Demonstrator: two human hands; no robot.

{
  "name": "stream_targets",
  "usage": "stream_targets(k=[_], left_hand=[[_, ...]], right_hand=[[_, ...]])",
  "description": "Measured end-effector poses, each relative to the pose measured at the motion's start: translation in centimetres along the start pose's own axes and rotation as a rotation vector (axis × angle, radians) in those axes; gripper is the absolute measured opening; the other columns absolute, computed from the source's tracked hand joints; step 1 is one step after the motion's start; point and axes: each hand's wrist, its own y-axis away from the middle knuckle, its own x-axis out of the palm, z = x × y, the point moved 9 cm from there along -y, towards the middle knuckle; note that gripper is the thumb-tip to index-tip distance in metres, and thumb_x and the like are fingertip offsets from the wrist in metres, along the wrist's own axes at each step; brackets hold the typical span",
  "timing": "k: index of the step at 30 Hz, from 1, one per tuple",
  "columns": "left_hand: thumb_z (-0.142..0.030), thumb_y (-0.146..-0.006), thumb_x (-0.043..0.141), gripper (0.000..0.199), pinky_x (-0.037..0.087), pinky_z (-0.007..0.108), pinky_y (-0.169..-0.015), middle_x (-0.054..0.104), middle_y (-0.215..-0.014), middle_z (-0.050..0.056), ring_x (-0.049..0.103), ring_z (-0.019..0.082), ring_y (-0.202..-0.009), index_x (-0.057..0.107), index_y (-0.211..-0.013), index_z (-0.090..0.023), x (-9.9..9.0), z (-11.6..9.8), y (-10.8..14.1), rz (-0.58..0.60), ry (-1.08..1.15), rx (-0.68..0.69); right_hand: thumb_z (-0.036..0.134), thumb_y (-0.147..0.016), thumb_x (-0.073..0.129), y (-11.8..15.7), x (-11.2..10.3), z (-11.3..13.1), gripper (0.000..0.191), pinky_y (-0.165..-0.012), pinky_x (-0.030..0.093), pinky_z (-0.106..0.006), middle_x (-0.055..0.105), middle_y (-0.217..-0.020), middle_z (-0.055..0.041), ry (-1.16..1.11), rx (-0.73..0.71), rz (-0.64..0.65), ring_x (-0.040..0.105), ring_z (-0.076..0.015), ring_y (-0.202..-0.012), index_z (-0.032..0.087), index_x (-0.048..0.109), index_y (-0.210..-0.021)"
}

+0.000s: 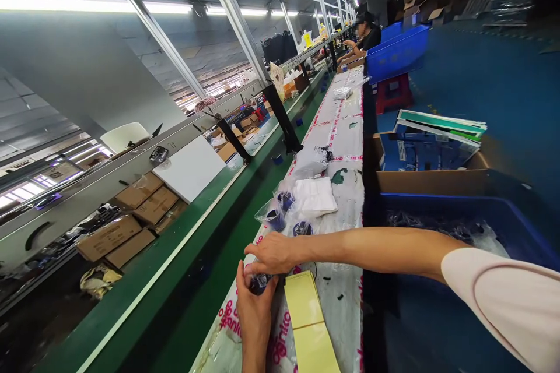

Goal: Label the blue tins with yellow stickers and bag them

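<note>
My left hand (256, 312) curls its thumb and fingers around a small dark blue object in clear plastic (259, 284), low over the bench edge beside the green belt. My right hand (275, 253) reaches in from the right, its fingers bent over the same piece; its fingertips are partly hidden. Just beyond the hands lie several dark blue round pieces in clear bags (275, 220). A stack of white sheets (315, 195) rests next to them. Close to my right wrist, pads of yellow paper (304, 300) lie on the bench.
The bench (345, 140) is covered in pink-printed white wrapping. A green conveyor belt (175, 297) runs along its left. To the right stand a blue bin (437, 201) and a carton (431, 179) holding flat boards. A seated person (370, 35) works farther along.
</note>
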Motion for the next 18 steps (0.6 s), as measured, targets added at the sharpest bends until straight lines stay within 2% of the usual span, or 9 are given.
stream_targets(k=[2,4,6,8,12,15,18], left_hand=[[-0.053,-0.071,0.079,0.107,0.051,0.046,-0.1,0.07,-0.124,0.016,0.067,0.034,-0.117,0.027,-0.158,-0.019,0.0,0.0,0.0,0.01,0.006,0.012],[-0.054,-0.071,0.078,0.109,0.052,0.046,-0.098,0.073,-0.117,0.013,0.069,0.033,-0.112,0.023,-0.159,-0.018,0.1,-0.1,-0.1,0.02,0.01,0.02],[-0.055,-0.071,0.078,0.11,0.051,0.048,-0.1,0.073,-0.116,0.014,0.068,0.033,-0.113,0.023,-0.158,-0.017,0.0,0.0,-0.2,0.02,0.007,0.023],[-0.054,-0.07,0.078,0.107,0.05,0.048,-0.102,0.072,-0.12,0.015,0.067,0.033,-0.116,0.028,-0.157,-0.017,0.0,-0.1,-0.3,0.018,0.006,0.029],[-0.053,-0.07,0.076,0.087,0.05,0.047,-0.105,0.067,-0.131,0.015,0.065,0.033,-0.12,0.047,-0.145,-0.019,-0.2,-0.7,0.0,0.013,0.019,0.065],[-0.059,-0.068,0.075,0.081,0.048,0.053,-0.108,0.063,-0.134,0.017,0.06,0.039,-0.125,0.056,-0.135,-0.018,-1.1,-1.1,0.7,-0.049,0.017,0.077],[-0.064,-0.068,0.073,0.08,0.048,0.061,-0.105,0.062,-0.131,0.018,0.058,0.044,-0.125,0.058,-0.132,-0.018,-2.5,-1.0,1.0,-0.128,0.014,0.086]], right_hand=[[0.07,-0.097,0.043,-0.1,0.1,0.4,0.066,-0.06,0.045,-0.034,0.077,-0.086,-0.0145,0.02,0.002,0.009,0.074,-0.0312,-0.077,0.012,0.057,-0.127],[0.064,-0.097,0.049,-0.3,0.3,1.0,0.057,-0.06,0.045,-0.032,0.077,-0.083,-0.014,0.043,-0.032,0.029,0.073,-0.0292,-0.074,0.012,0.064,-0.113],[0.052,-0.101,0.049,-0.6,0.6,1.3,0.043,-0.06,0.045,-0.031,0.077,-0.083,-0.0135,0.056,-0.066,0.039,0.073,-0.0265,-0.074,0.013,0.067,-0.102],[0.043,-0.104,0.046,-0.8,0.8,1.5,0.036,-0.061,0.045,-0.03,0.077,-0.085,-0.0125,0.053,-0.091,0.046,0.073,-0.0247,-0.076,0.014,0.067,-0.102],[0.038,-0.106,0.044,-0.7,1.1,1.6,0.031,-0.062,0.047,-0.031,0.078,-0.092,-0.0106,0.028,-0.124,0.068,0.073,-0.024,-0.08,0.016,0.066,-0.11],[0.038,-0.105,0.047,-0.9,0.6,0.7,0.028,-0.061,0.048,-0.031,0.078,-0.093,-0.009,-0.007,-0.052,0.085,0.074,-0.0242,-0.082,0.017,0.065,-0.111],[0.047,-0.105,0.044,-1.5,-1.6,-1.4,0.035,-0.062,0.05,-0.028,0.078,-0.1,-0.0052,-0.072,0.09,0.067,0.073,-0.0214,-0.086,0.02,0.064,-0.113]])
